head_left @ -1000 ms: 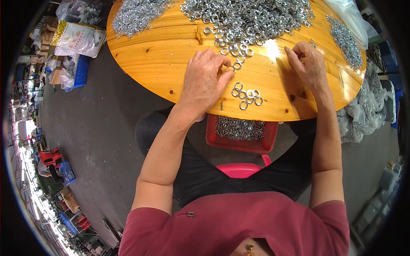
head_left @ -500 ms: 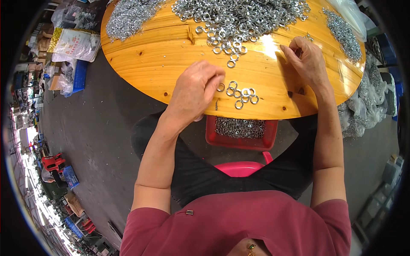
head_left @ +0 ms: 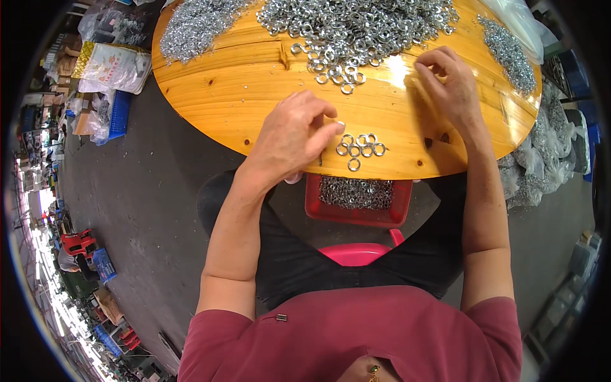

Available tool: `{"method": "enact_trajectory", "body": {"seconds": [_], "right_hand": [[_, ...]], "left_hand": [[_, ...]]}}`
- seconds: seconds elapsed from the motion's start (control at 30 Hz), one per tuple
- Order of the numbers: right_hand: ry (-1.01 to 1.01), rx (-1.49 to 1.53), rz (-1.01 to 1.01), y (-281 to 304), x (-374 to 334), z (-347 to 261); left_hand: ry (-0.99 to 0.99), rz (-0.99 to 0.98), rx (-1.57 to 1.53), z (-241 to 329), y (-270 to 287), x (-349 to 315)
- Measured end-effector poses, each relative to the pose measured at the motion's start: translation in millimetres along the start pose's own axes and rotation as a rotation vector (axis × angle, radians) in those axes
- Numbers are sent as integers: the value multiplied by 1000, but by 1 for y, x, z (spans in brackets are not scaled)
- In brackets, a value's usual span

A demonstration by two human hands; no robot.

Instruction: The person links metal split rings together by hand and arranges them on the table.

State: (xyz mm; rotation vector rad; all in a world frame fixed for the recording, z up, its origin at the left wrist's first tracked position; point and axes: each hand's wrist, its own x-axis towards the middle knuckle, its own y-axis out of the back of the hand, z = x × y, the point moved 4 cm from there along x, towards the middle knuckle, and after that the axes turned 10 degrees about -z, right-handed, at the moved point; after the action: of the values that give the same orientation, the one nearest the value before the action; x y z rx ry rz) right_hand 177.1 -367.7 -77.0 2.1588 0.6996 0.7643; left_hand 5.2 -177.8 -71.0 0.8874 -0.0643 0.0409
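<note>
Several flat metal rings (head_left: pixel 354 165) lie in a small cluster near the table's front edge. My left hand (head_left: pixel 296 130) rests low over the wood just left of them. Its thumb and forefinger are apart, with no ring visible between them. To the right, my right hand (head_left: pixel 453 89) hovers over the tabletop with bent fingers. Its thumb and forefinger tips come close together; whatever they pinch, if anything, is too small to make out. Beyond both hands spreads a big heap of the same rings (head_left: pixel 356 28).
The round wooden table (head_left: pixel 223 102) also bears small metal parts (head_left: pixel 197 32) at far left and another pile (head_left: pixel 509 54) at right. Under its front edge, a red bin (head_left: pixel 356 219) holds metal pieces. Filled plastic bags (head_left: pixel 531 169) stand beyond the right edge.
The rings near the front edge now sit closer together in rows. My left thumb has moved away from the forefinger. My right hand's fingers have shifted slightly up and left.
</note>
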Motion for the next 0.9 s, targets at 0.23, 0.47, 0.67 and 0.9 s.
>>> {"method": "enact_trajectory", "body": {"seconds": [0.23, 0.47, 0.67, 0.9], "right_hand": [[277, 42, -225, -54, 1, -61], [302, 168, -323, -47, -4, -56], [146, 318, -263, -47, 5, -54], [227, -34, -199, -57, 9, -60]], "left_hand": [[26, 195, -6, -1, -4, 9], [1, 242, -7, -4, -8, 13], [-93, 190, 147, 7, -17, 15], [-127, 95, 138, 12, -14, 9]]}}
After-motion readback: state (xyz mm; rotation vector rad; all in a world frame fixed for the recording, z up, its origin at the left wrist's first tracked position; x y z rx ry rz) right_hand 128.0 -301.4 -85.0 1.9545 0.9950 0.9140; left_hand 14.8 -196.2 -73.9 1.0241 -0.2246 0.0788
